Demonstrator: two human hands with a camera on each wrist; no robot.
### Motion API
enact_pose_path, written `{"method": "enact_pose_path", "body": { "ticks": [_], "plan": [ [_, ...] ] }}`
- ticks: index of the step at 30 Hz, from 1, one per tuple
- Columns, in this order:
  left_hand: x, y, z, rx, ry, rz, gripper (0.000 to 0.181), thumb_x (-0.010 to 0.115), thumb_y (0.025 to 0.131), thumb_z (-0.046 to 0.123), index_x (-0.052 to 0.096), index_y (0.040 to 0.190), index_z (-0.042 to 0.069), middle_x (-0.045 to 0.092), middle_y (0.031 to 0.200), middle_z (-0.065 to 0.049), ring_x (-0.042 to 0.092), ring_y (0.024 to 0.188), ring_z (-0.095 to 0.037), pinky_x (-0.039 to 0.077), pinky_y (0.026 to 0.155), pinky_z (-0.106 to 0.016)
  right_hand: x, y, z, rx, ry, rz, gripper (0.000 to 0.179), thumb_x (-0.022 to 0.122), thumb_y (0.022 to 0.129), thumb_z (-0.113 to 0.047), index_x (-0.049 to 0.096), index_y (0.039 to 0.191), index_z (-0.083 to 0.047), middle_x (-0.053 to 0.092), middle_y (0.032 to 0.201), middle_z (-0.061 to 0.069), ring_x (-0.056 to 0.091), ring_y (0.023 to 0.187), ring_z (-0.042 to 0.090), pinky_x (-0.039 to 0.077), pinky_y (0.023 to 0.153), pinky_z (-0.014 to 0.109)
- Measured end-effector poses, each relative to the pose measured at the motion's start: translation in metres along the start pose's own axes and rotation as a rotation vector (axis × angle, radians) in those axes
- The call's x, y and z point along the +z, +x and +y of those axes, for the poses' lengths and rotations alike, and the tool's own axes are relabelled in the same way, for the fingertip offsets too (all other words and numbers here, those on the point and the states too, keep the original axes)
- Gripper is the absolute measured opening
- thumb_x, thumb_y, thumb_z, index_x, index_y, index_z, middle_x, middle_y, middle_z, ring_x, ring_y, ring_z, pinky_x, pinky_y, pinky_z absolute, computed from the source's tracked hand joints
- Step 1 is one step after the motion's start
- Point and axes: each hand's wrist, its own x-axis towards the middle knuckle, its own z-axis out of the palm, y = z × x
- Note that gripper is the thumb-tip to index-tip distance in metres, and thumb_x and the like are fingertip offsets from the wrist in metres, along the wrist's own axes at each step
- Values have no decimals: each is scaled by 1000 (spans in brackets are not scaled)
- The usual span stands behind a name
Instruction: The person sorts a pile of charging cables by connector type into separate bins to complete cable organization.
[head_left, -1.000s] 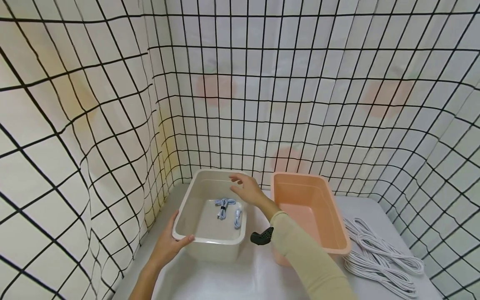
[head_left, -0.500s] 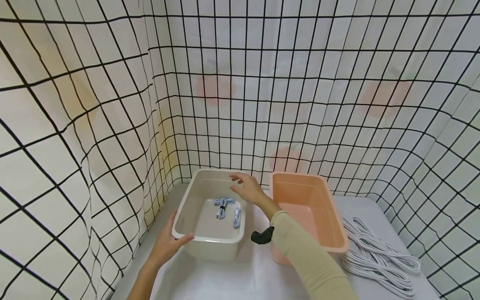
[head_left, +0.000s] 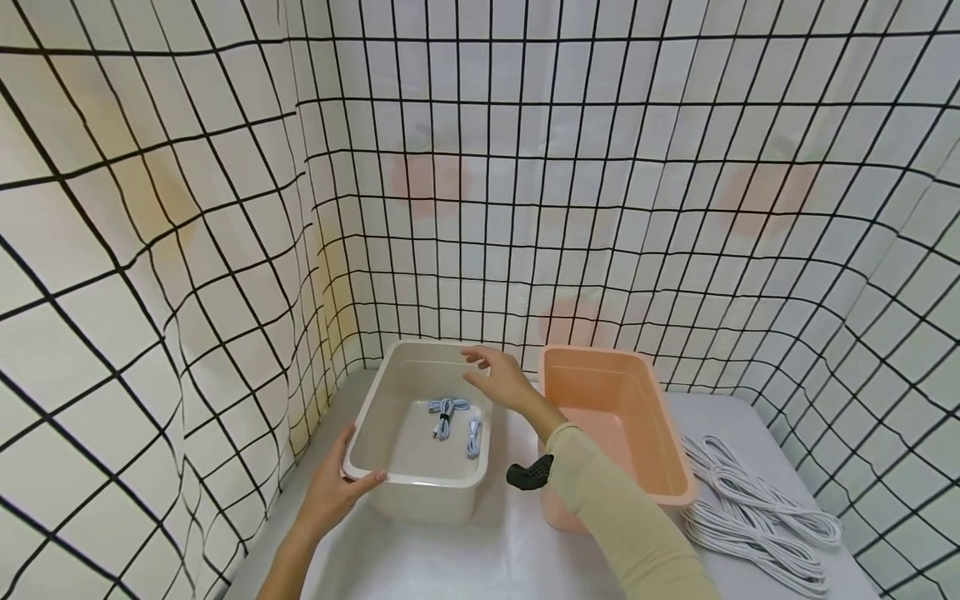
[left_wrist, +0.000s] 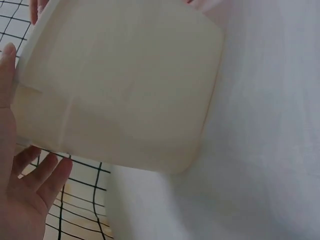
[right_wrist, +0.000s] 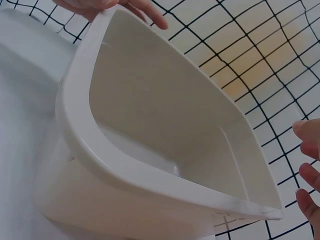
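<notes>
A beige plastic basin [head_left: 420, 481] stands on the table. My left hand [head_left: 332, 492] grips its near left corner, thumb on the front rim and fingers against the left side. Over the basin's far right rim hovers my right hand [head_left: 504, 382], fingers loosely bent around nothing; in the right wrist view its fingertips [right_wrist: 309, 175] are apart from the rim. Inside the basin lie light blue cable bundles: one pair [head_left: 445, 417] crosses near the middle, with a black tie visible, and another bundle [head_left: 474, 437] lies by the right wall.
To the right stands an orange basin [head_left: 678, 467], partly behind the right sleeve [head_left: 622, 517]. Coils of white cord [head_left: 757, 517] lie beyond it on the white-covered table [head_left: 420, 558]. Black wire grid [head_left: 517, 202] encloses the back and both sides.
</notes>
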Motion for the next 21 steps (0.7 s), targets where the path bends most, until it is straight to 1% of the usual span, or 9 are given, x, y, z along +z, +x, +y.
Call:
{"method": "enact_pose_path", "body": {
  "ticks": [2, 4, 5, 7, 9, 11, 14, 17, 21],
  "plan": [
    [-2, -1, 3, 22, 24, 25, 105, 89, 84, 28, 24, 161, -2, 36, 157, -30, 57, 121, -45, 51, 96, -55, -2, -2, -1, 1, 1, -1, 44, 69, 101, -17, 59, 143, -9, 64, 136, 14, 61, 119, 32, 51, 100, 49],
    [-5, -2, 7, 56, 66, 70, 103, 89, 83, 28, 28, 159, -4, 36, 157, -30, 47, 133, -49, 42, 104, -63, -3, -3, -1, 4, 0, 1, 45, 69, 101, -17, 59, 144, -8, 64, 136, 13, 60, 120, 32, 51, 99, 49],
    [-6, -2, 9, 70, 84, 92, 102, 90, 82, 28, 29, 158, -4, 36, 157, -31, 43, 136, -51, 38, 107, -66, -4, -3, -2, 8, -5, 4, 45, 69, 101, -19, 59, 144, -8, 64, 136, 12, 60, 120, 32, 51, 99, 48],
    [-8, -1, 15, 102, 112, 134, 100, 91, 81, 26, 33, 155, -6, 38, 154, -32, 38, 138, -53, 32, 109, -69, -6, -4, -2, 10, -11, 11, 45, 69, 101, -19, 59, 144, -8, 64, 135, 11, 61, 120, 32, 51, 99, 48],
    [-10, 0, 23, 123, 134, 175, 97, 91, 80, 26, 36, 153, -8, 42, 151, -33, 39, 138, -52, 31, 109, -70, -8, -5, -1, 10, -13, 22, 45, 69, 101, -19, 60, 143, -7, 65, 134, 11, 61, 119, 34, 51, 98, 48],
    [-10, 2, 31, 133, 137, 198, 94, 91, 80, 25, 39, 152, -7, 46, 149, -31, 42, 136, -50, 33, 108, -68, -10, -6, 1, 14, -11, 33, 44, 69, 101, -19, 61, 142, -8, 66, 133, 11, 62, 118, 33, 52, 98, 48],
    [-7, 6, 44, 148, 144, 210, 92, 92, 80, 25, 42, 151, -5, 50, 146, -28, 46, 134, -47, 38, 105, -66, -14, -9, 4, 32, 0, 42, 45, 70, 100, -20, 60, 143, -8, 66, 132, 10, 62, 117, 31, 52, 98, 48],
    [-2, 12, 54, 173, 140, 181, 94, 92, 79, 25, 42, 153, -3, 51, 147, -26, 47, 133, -46, 39, 104, -66, -17, -12, 7, 43, 4, 53, 45, 70, 100, -21, 60, 143, -9, 66, 133, 10, 62, 117, 32, 52, 97, 48],
    [6, 20, 60, 195, 134, 139, 96, 92, 80, 27, 40, 154, -3, 49, 149, -26, 46, 135, -46, 37, 107, -67, -23, -16, 10, 41, 15, 63, 46, 70, 100, -20, 59, 144, -8, 66, 133, 12, 63, 118, 36, 53, 96, 49]
  ]
}}
